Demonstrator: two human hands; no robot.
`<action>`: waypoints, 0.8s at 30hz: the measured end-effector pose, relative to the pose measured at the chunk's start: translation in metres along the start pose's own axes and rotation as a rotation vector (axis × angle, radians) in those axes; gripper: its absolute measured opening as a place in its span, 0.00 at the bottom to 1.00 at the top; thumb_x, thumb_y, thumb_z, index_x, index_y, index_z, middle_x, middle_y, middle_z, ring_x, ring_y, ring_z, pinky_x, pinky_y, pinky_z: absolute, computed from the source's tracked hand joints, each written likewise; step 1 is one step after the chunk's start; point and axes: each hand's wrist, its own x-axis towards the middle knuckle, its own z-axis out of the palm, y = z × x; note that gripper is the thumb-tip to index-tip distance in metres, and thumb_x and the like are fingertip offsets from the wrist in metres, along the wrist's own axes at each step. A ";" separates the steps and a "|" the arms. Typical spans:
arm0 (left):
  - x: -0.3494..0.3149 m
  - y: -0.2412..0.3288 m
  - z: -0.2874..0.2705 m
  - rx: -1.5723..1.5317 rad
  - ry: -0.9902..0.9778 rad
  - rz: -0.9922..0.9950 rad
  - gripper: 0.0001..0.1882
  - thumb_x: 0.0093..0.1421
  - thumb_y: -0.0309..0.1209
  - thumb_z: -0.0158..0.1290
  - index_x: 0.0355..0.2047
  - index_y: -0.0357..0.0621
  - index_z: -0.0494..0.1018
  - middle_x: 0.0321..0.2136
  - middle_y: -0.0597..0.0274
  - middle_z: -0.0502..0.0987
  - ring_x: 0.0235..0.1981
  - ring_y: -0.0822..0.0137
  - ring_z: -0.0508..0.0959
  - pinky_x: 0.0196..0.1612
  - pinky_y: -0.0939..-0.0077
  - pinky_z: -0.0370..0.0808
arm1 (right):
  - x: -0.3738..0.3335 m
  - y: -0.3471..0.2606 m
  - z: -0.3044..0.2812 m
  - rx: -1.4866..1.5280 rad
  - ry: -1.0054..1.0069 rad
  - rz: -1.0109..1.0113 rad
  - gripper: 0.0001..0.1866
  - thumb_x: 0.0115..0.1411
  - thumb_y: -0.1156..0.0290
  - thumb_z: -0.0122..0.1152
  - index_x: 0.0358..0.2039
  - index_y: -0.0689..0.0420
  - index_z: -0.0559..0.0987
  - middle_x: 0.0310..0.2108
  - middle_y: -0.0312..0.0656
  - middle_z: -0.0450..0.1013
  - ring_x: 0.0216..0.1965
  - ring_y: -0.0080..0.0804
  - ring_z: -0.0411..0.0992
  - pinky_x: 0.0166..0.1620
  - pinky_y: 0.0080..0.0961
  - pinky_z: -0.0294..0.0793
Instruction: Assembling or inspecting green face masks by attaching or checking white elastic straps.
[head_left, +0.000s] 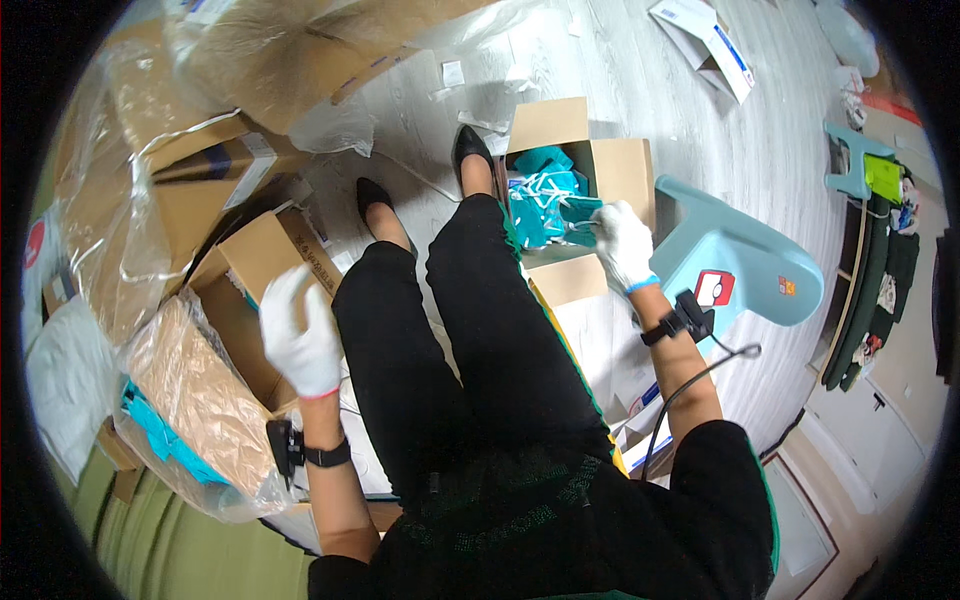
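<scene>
So the right hand [622, 243], in a white glove, is reaching into the open cardboard box [622, 165] on the floor [640, 80], fingers [603, 222] pinching one of the teal-and-white packets [545, 195] that are piling up and pretty much filling that box. The left hand [298, 332], gloved too, is hovering with fingers loosely spread, holding nothing, right over a second open cardboard box [262, 255] on the left; can't really see what's inside that one. Beside it a clear plastic bag [195, 410] is holding crumpled brown paper and something teal. A light blue plastic stool [735, 265] is sitting just right of the packet box.
</scene>
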 end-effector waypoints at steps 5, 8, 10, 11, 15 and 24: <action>0.014 0.106 0.027 -0.299 -0.173 0.451 0.17 0.49 0.27 0.59 0.42 0.46 0.77 0.40 0.55 0.77 0.44 0.57 0.75 0.51 0.66 0.70 | -0.014 -0.058 -0.110 0.210 0.113 -0.253 0.09 0.46 0.81 0.59 0.28 0.54 0.73 0.29 0.42 0.70 0.30 0.43 0.72 0.33 0.31 0.73; 0.000 0.162 0.045 -0.321 -0.295 0.582 0.29 0.45 0.35 0.62 0.51 0.51 0.71 0.38 0.58 0.76 0.42 0.56 0.74 0.50 0.65 0.68 | -0.025 -0.088 -0.166 0.331 -0.063 -0.356 0.11 0.45 0.83 0.62 0.31 0.58 0.74 0.33 0.45 0.71 0.34 0.40 0.73 0.37 0.29 0.74; -0.001 0.168 0.052 -0.242 -0.460 0.658 0.18 0.50 0.39 0.57 0.42 0.53 0.75 0.33 0.58 0.77 0.38 0.57 0.74 0.46 0.64 0.67 | -0.030 -0.101 -0.187 0.384 -0.005 -0.422 0.12 0.44 0.83 0.62 0.31 0.58 0.75 0.34 0.45 0.72 0.35 0.40 0.73 0.39 0.29 0.74; 0.000 0.165 0.055 -0.160 -0.566 0.722 0.15 0.51 0.40 0.56 0.38 0.53 0.77 0.31 0.57 0.77 0.37 0.57 0.75 0.45 0.64 0.68 | -0.034 -0.106 -0.196 0.429 0.030 -0.468 0.12 0.44 0.83 0.63 0.31 0.59 0.75 0.36 0.45 0.72 0.37 0.41 0.73 0.40 0.29 0.74; -0.003 0.158 0.029 -0.465 -0.216 0.213 0.11 0.53 0.35 0.57 0.33 0.41 0.76 0.21 0.57 0.76 0.25 0.66 0.77 0.31 0.70 0.72 | -0.044 -0.084 -0.212 0.718 0.173 0.000 0.06 0.48 0.78 0.63 0.29 0.60 0.78 0.32 0.39 0.75 0.35 0.27 0.74 0.41 0.24 0.72; -0.013 0.128 -0.036 -0.711 -0.032 -0.060 0.11 0.55 0.28 0.58 0.36 0.35 0.72 0.28 0.62 0.77 0.28 0.76 0.76 0.32 0.79 0.74 | -0.057 -0.075 -0.214 1.365 0.114 0.362 0.12 0.56 0.72 0.61 0.38 0.64 0.78 0.31 0.35 0.75 0.31 0.20 0.70 0.37 0.18 0.70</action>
